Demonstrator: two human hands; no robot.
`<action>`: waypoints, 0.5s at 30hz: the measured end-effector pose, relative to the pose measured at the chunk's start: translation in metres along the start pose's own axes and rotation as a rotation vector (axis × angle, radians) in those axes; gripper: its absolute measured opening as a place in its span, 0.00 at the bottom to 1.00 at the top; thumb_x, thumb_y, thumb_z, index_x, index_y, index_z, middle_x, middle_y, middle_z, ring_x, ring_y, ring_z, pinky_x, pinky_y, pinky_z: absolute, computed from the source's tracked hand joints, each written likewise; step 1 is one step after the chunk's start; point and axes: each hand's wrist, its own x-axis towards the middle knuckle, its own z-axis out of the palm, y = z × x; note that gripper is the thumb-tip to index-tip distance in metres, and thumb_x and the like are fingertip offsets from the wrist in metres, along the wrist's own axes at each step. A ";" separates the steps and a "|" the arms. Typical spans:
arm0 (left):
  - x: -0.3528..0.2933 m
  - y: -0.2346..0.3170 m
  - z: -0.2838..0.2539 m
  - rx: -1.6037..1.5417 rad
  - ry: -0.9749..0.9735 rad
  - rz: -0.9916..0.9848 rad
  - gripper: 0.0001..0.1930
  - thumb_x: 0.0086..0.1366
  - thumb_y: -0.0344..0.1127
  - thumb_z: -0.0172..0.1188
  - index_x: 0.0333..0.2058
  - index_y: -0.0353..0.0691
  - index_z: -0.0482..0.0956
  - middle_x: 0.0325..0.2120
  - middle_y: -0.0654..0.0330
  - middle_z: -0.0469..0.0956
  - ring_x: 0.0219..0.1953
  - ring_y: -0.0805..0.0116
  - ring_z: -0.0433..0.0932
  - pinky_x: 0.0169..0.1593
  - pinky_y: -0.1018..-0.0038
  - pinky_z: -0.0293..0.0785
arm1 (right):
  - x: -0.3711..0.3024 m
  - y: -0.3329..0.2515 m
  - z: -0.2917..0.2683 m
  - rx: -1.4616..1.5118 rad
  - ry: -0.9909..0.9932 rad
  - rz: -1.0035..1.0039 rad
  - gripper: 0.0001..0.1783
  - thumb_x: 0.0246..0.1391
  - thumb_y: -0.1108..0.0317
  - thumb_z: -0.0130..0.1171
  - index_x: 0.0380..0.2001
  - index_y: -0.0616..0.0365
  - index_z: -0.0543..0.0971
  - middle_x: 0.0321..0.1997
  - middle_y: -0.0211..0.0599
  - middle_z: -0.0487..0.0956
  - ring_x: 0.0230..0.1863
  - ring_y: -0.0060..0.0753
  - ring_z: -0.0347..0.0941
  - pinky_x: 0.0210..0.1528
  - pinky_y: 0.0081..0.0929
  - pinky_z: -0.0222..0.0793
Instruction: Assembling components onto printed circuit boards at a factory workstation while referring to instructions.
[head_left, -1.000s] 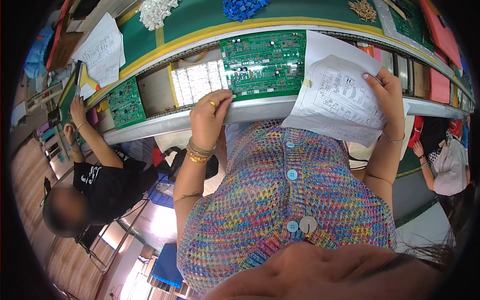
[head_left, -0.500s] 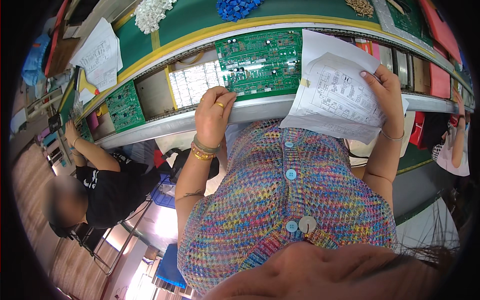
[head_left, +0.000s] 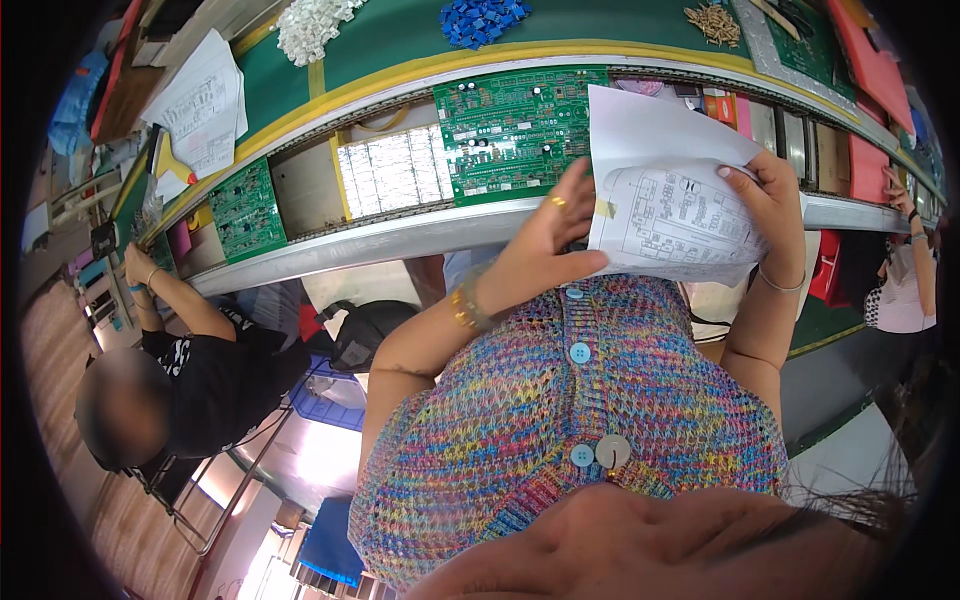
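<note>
My right hand (head_left: pixel 774 212) grips the right side of some white paper sheets (head_left: pixel 655 135), thumb on top. A printed line diagram shows on the sheet facing me, with a bit of yellowish tape at its left edge. My left hand (head_left: pixel 540 240) is at that left edge, fingers apart and thumb pointing toward the paper; whether it touches the sheet I cannot tell. Just beyond the left hand, a large green circuit board (head_left: pixel 505 125) with many small parts lies across the conveyor rails. The paper hangs beside the board's right end, over the near rail.
A second green board (head_left: pixel 247 212) sits farther left on the rails (head_left: pixel 400 228). Piles of white parts (head_left: pixel 312 28), blue parts (head_left: pixel 483 20) and brown parts (head_left: pixel 713 24) lie on the green bench beyond. One co-worker (head_left: pixel 215 385) works at left; another person's arm (head_left: pixel 918 245) shows at far right.
My left hand has left the near edge of the circuit board, moved right to the paper's edge and spread its fingers. The paper has shifted slightly; my right hand still holds it.
</note>
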 end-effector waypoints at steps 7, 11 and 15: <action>0.025 -0.009 0.020 0.040 -0.021 -0.165 0.29 0.60 0.30 0.61 0.57 0.32 0.60 0.50 0.55 0.72 0.49 0.74 0.72 0.52 0.75 0.70 | -0.006 -0.005 -0.006 -0.175 0.095 0.005 0.14 0.48 0.72 0.63 0.40 0.65 0.78 0.28 0.34 0.80 0.29 0.18 0.73 0.31 0.18 0.68; 0.030 -0.018 0.016 0.078 0.001 -0.170 0.20 0.62 0.29 0.59 0.51 0.31 0.68 0.43 0.59 0.77 0.41 0.78 0.75 0.44 0.80 0.73 | -0.009 -0.004 -0.010 -0.171 0.131 -0.015 0.15 0.47 0.72 0.63 0.40 0.64 0.79 0.27 0.34 0.81 0.30 0.19 0.74 0.32 0.18 0.68; 0.028 -0.004 0.010 0.237 -0.015 -0.214 0.13 0.65 0.32 0.56 0.46 0.32 0.75 0.38 0.64 0.79 0.37 0.80 0.75 0.40 0.82 0.73 | -0.008 -0.011 -0.005 -0.040 0.207 0.010 0.14 0.48 0.70 0.63 0.39 0.62 0.79 0.28 0.36 0.81 0.30 0.20 0.75 0.33 0.20 0.69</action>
